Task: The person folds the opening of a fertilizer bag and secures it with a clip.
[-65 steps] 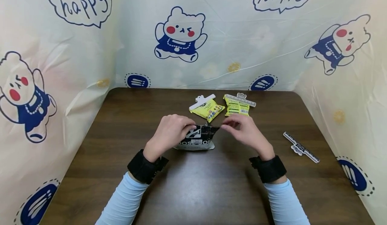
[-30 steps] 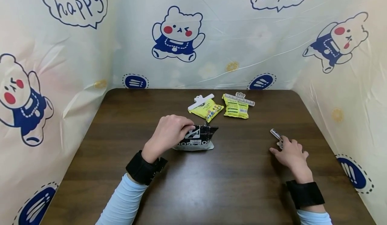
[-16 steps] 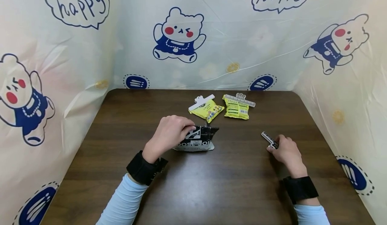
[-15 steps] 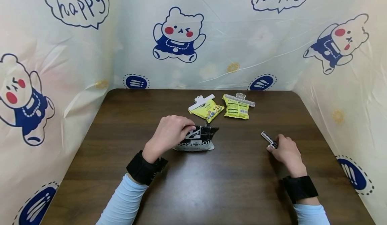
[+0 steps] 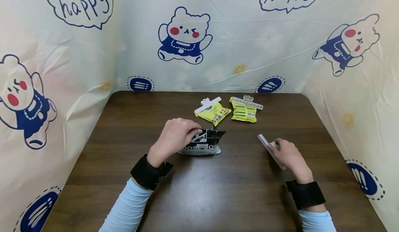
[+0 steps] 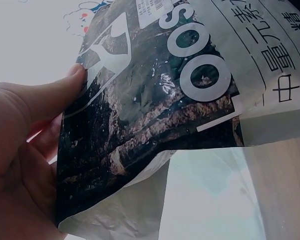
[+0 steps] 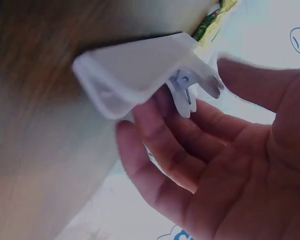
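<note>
My left hand (image 5: 174,136) pinches the top edge of a black and white snack bag (image 5: 205,145) that stands on the table, left of centre. In the left wrist view, the thumb lies on the printed face of the bag (image 6: 140,100) and the other fingers go behind it. To the right, my right hand (image 5: 290,155) holds a long white sealing clip (image 5: 264,142) close over the table. Seen from the right wrist, the clip's spring handles (image 7: 189,87) lie between the thumb and the curled fingers.
Two yellow snack packets stand out at the back: the left packet (image 5: 219,114) bears a white clip (image 5: 208,105), the right packet (image 5: 244,114) a clear ruler-marked clip (image 5: 247,103). A printed curtain (image 5: 237,34) surrounds the brown table (image 5: 199,197).
My right hand left the bag's right corner, took hold of the clip at the right and brought it leftward, turning it. The left hand has stayed at the bag.
</note>
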`<state>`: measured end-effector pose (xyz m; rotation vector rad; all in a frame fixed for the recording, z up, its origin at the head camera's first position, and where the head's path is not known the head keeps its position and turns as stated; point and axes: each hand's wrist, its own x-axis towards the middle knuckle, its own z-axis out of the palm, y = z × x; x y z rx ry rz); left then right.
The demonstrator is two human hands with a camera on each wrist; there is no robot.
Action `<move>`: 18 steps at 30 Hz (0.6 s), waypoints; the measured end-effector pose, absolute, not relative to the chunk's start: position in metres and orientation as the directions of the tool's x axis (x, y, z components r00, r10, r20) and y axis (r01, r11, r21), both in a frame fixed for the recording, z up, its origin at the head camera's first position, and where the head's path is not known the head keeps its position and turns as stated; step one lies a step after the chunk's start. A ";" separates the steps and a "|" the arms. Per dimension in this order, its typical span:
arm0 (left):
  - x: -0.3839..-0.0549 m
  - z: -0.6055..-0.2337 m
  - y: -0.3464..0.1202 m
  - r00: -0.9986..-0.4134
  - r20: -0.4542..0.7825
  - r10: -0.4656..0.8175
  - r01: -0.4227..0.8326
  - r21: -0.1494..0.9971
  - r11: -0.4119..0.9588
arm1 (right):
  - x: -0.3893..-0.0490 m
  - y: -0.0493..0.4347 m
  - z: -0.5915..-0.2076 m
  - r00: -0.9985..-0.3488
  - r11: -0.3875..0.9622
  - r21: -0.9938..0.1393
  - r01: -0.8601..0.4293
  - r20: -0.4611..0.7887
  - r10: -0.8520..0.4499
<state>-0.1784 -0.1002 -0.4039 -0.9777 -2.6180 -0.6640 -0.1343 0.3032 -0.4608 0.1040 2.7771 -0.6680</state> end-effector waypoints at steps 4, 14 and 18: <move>-0.178 -0.404 -0.100 -0.738 0.395 0.547 0.669 0.323 0.669 | -0.137 0.302 -0.462 -0.972 0.893 -0.435 0.114 -0.235 0.009; -0.178 -0.404 -0.101 -0.736 0.401 0.545 0.670 0.322 0.669 | -0.147 0.278 -0.449 -0.988 0.791 -0.594 -0.143 0.036 -0.152; -0.178 -0.405 -0.100 -0.736 0.399 0.547 0.671 0.325 0.666 | -0.149 0.266 -0.444 -0.960 0.722 -0.634 -0.277 0.154 -0.232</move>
